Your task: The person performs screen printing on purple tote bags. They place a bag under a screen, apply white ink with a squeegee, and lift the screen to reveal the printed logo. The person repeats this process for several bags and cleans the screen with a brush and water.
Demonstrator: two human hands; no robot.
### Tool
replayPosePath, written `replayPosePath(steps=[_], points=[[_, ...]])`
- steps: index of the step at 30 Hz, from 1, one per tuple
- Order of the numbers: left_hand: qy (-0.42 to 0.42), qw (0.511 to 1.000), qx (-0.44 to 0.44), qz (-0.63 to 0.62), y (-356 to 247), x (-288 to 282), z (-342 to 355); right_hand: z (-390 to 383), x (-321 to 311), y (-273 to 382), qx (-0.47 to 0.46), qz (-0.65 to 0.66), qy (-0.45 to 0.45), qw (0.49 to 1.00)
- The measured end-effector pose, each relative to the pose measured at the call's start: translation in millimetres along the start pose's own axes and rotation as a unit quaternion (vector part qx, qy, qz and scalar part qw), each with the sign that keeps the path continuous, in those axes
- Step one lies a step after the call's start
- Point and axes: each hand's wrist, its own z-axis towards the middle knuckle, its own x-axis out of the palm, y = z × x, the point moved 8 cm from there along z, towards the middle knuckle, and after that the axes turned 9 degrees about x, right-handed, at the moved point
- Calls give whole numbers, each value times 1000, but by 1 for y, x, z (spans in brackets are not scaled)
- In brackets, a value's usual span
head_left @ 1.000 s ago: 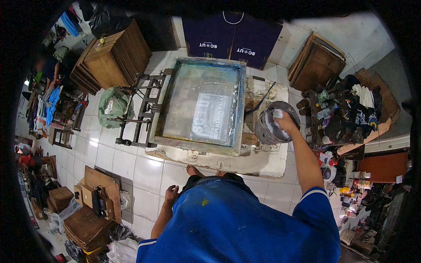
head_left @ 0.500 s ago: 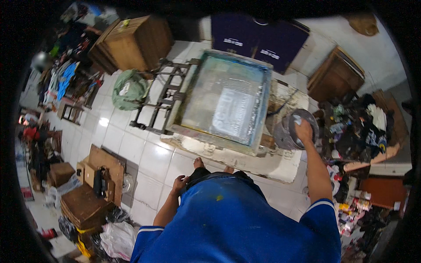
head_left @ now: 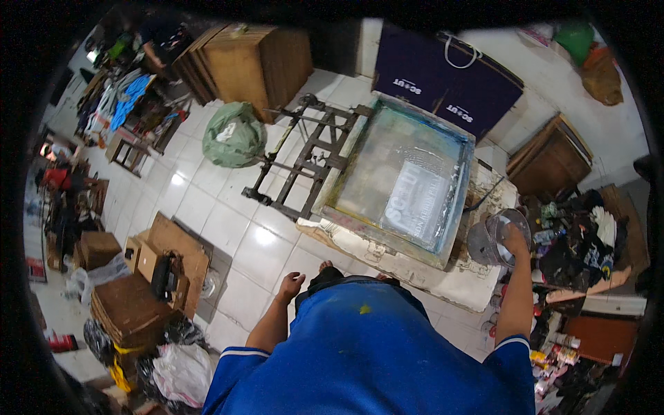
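Observation:
My right hand (head_left: 513,240) reaches down into a grey bucket (head_left: 486,242) to the right of the screen. Its fingers are partly hidden by the rim; they appear closed on a pale rag, which shows only in part. My left hand (head_left: 292,284) hangs near my waist, open with loosely bent fingers and holding nothing. In front of me a screen-printing frame (head_left: 394,181) lies tilted. Its mesh carries a pale block with lettering and looks wet, with blue stain along the far and right edges. A stained white slab (head_left: 360,250) lies beneath it.
A dark metal rack (head_left: 304,160) adjoins the screen's left side. Beyond stand a green sack (head_left: 234,135), stacked wooden boards (head_left: 266,66) and dark blue panels (head_left: 443,79). Cluttered cloths (head_left: 574,242) lie right of the bucket; cardboard (head_left: 131,308) and plastic bags (head_left: 181,373) fill the left.
My right hand has gone from above the bucket, where the pale rag showed, down into it. The bucket now tips toward me. The whole view has shifted, moving the screen rightward and lower.

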Motion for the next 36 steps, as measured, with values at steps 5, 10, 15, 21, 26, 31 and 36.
replayPosePath(steps=[5,10,15,21,26,31,36], points=[[-13,990,-49,-129,1,-61,33,-41,-32,11,13,480,-111,870],[-97,988,66,-100,-40,-148,107,-63,-40,14,70,311,-155,935],[-396,862,278,151,-150,-238,142,-90,-81,33,-26,209,-306,928],[-300,906,195,224,-194,-231,204,-68,-117,124,-71,428,-123,892],[-310,906,95,273,-175,-218,221,21,-110,229,-158,244,-79,954],[-235,928,126,258,-165,-226,220,123,-118,305,-241,84,-127,959],[-204,926,106,300,-160,-228,224,160,-60,322,-264,-232,-84,933]])
